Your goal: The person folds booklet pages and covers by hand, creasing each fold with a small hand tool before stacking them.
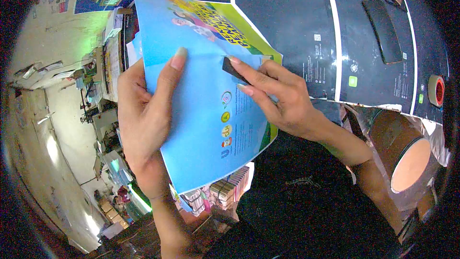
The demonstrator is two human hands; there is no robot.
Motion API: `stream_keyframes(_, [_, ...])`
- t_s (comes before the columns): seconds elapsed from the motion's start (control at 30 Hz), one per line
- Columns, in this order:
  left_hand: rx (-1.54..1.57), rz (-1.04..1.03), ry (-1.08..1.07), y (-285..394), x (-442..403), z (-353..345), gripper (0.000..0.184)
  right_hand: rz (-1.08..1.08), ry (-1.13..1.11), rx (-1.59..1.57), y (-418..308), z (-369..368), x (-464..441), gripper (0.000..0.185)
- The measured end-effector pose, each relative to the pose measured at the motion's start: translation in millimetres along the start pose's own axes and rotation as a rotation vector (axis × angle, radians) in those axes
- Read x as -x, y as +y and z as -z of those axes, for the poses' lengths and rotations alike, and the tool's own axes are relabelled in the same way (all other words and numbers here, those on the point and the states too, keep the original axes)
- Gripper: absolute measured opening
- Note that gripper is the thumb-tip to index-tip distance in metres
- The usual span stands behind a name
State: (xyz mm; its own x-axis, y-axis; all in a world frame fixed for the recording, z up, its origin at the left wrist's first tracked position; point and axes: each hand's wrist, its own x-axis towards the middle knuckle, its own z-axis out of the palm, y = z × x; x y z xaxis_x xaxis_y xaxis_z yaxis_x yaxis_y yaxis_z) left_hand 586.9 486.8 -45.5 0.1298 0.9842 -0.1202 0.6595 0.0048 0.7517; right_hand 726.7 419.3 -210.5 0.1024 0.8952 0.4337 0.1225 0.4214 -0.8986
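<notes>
In front of the person's black top, a bendy blue, green and yellow printed sheet is up near the black worktop. The left hand grips its edge, thumb on the front. The right hand pinches a small, flat, dark strip at the sheet. This looks like careful strip work; moving it calls for a firm left hold.

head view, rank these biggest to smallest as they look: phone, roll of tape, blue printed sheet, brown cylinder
1. Blue printed sheet
2. Brown cylinder
3. Phone
4. Roll of tape
</notes>
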Motion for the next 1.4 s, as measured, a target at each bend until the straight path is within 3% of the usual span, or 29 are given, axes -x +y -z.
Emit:
stream_keyframes(0.97, [0.02, -0.092, -0.078, 3.2, 9.2, -5.3, 0.026, -0.166, -0.018, 0.008, -22.2, 8.4, 3.1, 0.044])
stream_keyframes(1.4, [0.068, -0.07, -0.029, -10.9, 0.0, -8.1, 0.023, 0.028, 0.327, 0.131, -4.8, -13.5, 0.6, 0.046])
